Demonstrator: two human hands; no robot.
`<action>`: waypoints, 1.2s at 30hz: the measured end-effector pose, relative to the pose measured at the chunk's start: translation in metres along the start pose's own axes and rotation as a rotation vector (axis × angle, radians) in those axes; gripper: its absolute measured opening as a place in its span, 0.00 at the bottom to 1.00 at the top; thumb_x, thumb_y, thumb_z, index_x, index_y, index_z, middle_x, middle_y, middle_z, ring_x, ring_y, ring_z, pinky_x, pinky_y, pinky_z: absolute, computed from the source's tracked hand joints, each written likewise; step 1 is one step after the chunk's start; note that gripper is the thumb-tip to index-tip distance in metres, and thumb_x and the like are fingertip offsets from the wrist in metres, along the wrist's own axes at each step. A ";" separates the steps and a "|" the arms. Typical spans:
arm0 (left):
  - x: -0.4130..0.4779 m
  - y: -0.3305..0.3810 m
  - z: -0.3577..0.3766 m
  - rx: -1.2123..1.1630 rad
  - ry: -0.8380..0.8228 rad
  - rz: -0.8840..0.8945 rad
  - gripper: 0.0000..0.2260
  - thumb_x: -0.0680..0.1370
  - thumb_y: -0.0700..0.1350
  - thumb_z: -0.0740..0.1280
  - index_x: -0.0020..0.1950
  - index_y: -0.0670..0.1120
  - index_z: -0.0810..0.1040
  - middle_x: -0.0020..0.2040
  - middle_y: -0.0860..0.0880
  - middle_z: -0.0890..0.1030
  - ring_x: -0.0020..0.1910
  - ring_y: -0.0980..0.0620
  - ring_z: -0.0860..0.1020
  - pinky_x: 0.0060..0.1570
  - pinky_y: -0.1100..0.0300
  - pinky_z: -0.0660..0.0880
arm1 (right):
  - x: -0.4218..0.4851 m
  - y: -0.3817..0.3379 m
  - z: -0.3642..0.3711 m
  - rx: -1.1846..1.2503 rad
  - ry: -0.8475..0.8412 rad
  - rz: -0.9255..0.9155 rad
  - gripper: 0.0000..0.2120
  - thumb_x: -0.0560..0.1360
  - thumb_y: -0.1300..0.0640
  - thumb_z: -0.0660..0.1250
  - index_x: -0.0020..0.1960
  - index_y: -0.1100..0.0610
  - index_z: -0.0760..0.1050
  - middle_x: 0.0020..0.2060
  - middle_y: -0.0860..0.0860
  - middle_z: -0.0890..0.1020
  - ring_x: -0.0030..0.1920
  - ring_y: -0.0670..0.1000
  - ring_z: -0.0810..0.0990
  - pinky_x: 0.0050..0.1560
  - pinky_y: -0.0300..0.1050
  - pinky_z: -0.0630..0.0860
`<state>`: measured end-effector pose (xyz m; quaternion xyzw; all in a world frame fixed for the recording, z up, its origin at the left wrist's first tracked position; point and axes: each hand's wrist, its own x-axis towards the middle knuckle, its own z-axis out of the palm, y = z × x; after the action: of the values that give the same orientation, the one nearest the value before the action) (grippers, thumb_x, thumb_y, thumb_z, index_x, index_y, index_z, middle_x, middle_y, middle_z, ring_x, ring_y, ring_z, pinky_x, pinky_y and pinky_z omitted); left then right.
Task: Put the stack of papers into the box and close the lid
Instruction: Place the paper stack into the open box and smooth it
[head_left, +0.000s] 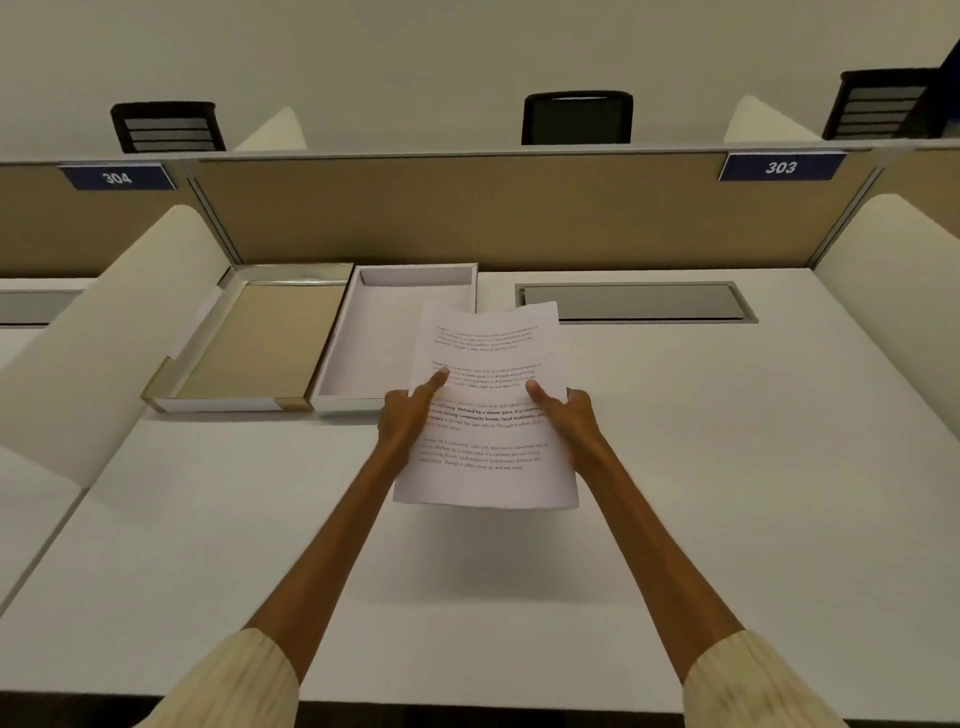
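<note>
The open box is unobstructed from above; its lid lies touching alongside.

both hands grip papers (printed) | box open

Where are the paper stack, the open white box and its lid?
paper stack (488, 415): head view, middle of the top sheet.
white box (374, 338): head view, bare inner floor.
lid (260, 343): head view, tan inner face.
</note>
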<state>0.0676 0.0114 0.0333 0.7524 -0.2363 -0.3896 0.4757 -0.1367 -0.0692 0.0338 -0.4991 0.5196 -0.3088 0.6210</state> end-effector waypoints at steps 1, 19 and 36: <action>0.008 0.002 -0.007 -0.013 -0.023 -0.022 0.22 0.74 0.56 0.71 0.60 0.41 0.80 0.52 0.41 0.86 0.48 0.40 0.85 0.54 0.43 0.82 | 0.006 -0.005 0.006 0.001 -0.013 0.004 0.22 0.76 0.52 0.69 0.65 0.64 0.75 0.57 0.61 0.83 0.53 0.61 0.84 0.57 0.60 0.80; 0.179 0.047 -0.095 0.045 -0.157 -0.090 0.22 0.75 0.46 0.73 0.66 0.38 0.75 0.61 0.39 0.82 0.55 0.38 0.83 0.57 0.44 0.80 | 0.155 -0.054 0.144 -0.071 0.018 0.113 0.16 0.76 0.53 0.69 0.57 0.58 0.68 0.59 0.58 0.81 0.51 0.59 0.84 0.53 0.57 0.82; 0.262 0.019 -0.095 0.275 -0.016 -0.115 0.21 0.74 0.47 0.74 0.61 0.37 0.75 0.62 0.38 0.81 0.57 0.37 0.82 0.51 0.50 0.79 | 0.231 -0.024 0.199 -0.194 0.083 0.218 0.21 0.78 0.53 0.67 0.65 0.63 0.70 0.59 0.60 0.81 0.55 0.60 0.83 0.59 0.58 0.80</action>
<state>0.2982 -0.1372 -0.0209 0.8197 -0.2477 -0.3861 0.3430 0.1190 -0.2258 -0.0287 -0.4842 0.6231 -0.2084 0.5778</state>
